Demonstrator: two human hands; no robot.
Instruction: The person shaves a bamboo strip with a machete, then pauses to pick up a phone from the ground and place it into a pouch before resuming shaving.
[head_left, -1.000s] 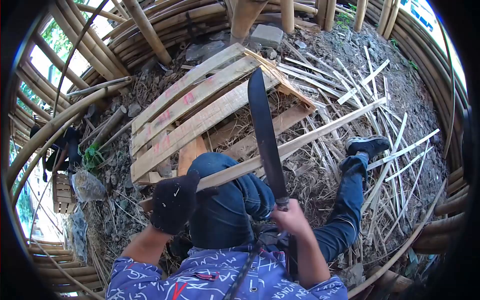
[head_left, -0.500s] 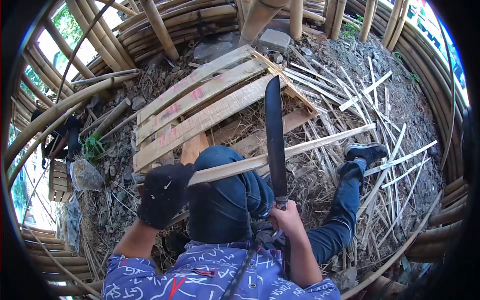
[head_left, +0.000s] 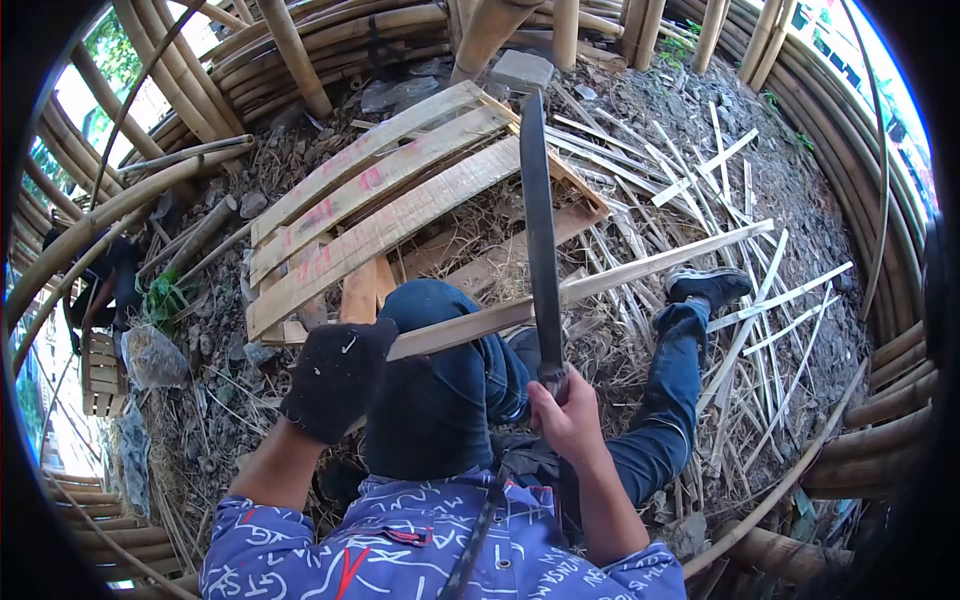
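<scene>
My left hand (head_left: 340, 382), in a black glove, is closed around the near end of a long split bamboo strip (head_left: 650, 272). The strip slants up to the right across my bent knee. Bare and wrapped round its handle, my right hand (head_left: 567, 412) holds a machete (head_left: 541, 240). The long dark blade points away from me and crosses over the strip near its middle. Beyond my knee lies a pallet of pale wooden slats (head_left: 400, 185) with red marks on it.
Thin split strips (head_left: 770, 310) litter the ground on the right, around my outstretched shoe (head_left: 708, 286). Bamboo poles (head_left: 292, 55) fence the area. At far left are another person (head_left: 105, 280), a small wooden crate (head_left: 102, 375) and a plastic bag (head_left: 155, 357).
The machete and my right hand have moved slightly up and toward me, with the blade tip higher in view. The strip's far end reaches further right. The whole view has shifted a little.
</scene>
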